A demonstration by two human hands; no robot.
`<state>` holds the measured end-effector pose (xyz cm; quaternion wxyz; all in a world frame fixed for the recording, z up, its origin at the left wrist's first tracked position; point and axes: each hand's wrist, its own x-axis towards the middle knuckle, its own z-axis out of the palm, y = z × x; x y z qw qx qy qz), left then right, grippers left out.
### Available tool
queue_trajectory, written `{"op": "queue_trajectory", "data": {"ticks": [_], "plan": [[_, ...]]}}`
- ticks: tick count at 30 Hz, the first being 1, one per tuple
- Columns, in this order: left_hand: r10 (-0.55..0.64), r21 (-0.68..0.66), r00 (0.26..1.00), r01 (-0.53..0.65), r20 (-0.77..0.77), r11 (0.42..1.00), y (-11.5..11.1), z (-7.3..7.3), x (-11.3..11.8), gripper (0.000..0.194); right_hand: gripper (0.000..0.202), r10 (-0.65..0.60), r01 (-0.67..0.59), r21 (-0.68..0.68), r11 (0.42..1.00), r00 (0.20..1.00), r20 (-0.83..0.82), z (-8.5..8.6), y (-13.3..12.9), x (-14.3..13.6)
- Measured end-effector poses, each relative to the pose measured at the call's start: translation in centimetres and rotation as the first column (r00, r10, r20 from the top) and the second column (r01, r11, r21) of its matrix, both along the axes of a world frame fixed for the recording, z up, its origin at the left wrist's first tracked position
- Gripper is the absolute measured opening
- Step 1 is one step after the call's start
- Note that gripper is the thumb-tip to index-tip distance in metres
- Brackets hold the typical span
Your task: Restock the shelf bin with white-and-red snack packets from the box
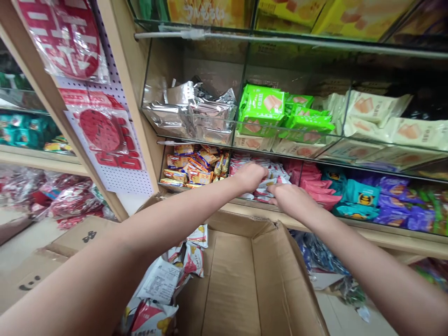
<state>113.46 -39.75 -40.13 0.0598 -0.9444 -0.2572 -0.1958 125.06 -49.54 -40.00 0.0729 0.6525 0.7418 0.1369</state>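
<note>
Both my arms reach over an open cardboard box [231, 280] into a low shelf bin of small white-and-red snack packets [264, 184]. My left hand [251, 176] is over the packets, its fingers curled down among them and partly hidden. Just right of it, my right hand [289, 198] has its fingers bent together at the bin's front edge, touching a packet; what it grips is too small to make out. More white-and-red packets [157, 284] lie in the left side of the box, partly behind my left forearm.
Orange snack packets [194, 165] fill the bin to the left; pink [318, 186], teal [360, 196] and purple ones [399, 200] lie right. Above are silver [196, 112] and green packs [262, 105] behind clear dividers. Red decorations [101, 130] hang on a pegboard.
</note>
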Motion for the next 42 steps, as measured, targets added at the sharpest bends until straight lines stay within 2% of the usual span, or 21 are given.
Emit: {"op": "queue_trajectory", "data": {"ticks": [6,12,15,18,21,26,28,32,37,40,42], "plan": [[0.153,-0.074,0.979,-0.164,-0.138,0.984,-1.1,0.9,-0.2,0.02,0.02,-0.032,0.033,-0.044,0.998,0.999,0.024,-0.3,1.2,-0.4],[0.162,-0.125,0.971,-0.185,-0.178,0.975,-0.8,1.5,0.2,0.02,0.028,-0.005,0.004,0.026,1.0,0.998,0.056,-0.5,1.3,-1.6],[0.17,-0.127,0.967,-0.195,-0.189,0.972,-0.5,1.5,0.1,0.022,0.03,-0.035,0.033,0.05,0.998,0.998,0.045,-0.4,1.7,-1.5],[0.136,-0.144,0.97,-0.167,-0.204,0.975,0.1,1.5,-0.1,0.022,0.031,-0.087,0.087,0.045,0.995,0.996,0.005,-0.3,2.1,-1.2],[0.043,-0.175,0.976,-0.082,-0.213,0.981,0.8,1.6,-0.4,0.021,0.026,-0.093,0.093,0.023,0.995,0.996,-0.003,0.0,2.3,-1.1],[-0.07,-0.178,0.982,0.038,-0.177,0.983,1.3,1.6,-1.0,0.019,0.024,-0.085,0.081,-0.094,0.992,0.996,-0.038,1.1,2.3,-0.4],[-0.07,-0.161,0.987,0.046,-0.145,0.986,1.4,1.3,-1.0,0.023,0.024,-0.08,0.076,-0.099,0.992,0.996,-0.038,1.4,2.1,-0.1],[-0.027,-0.14,0.996,0.015,-0.089,0.99,1.4,0.8,-0.8,0.026,0.02,-0.047,0.047,-0.025,0.999,0.999,-0.005,1.6,1.4,0.2],[-0.046,-0.154,0.997,0.036,-0.061,0.987,1.2,1.3,-1.1,0.038,0.02,-0.049,0.049,-0.022,0.999,0.999,-0.01,1.5,1.3,0.3],[-0.029,-0.079,0.999,0.027,-0.034,0.997,0.8,1.8,-2.3,0.031,0.023,-0.05,0.052,0.065,0.997,0.998,-0.029,1.7,1.5,0.5],[-0.002,-0.013,0.997,0.001,-0.071,1.0,0.5,2.0,-3.3,0.025,0.026,-0.028,0.029,0.082,0.996,0.999,-0.022,1.7,1.6,0.5]]}}
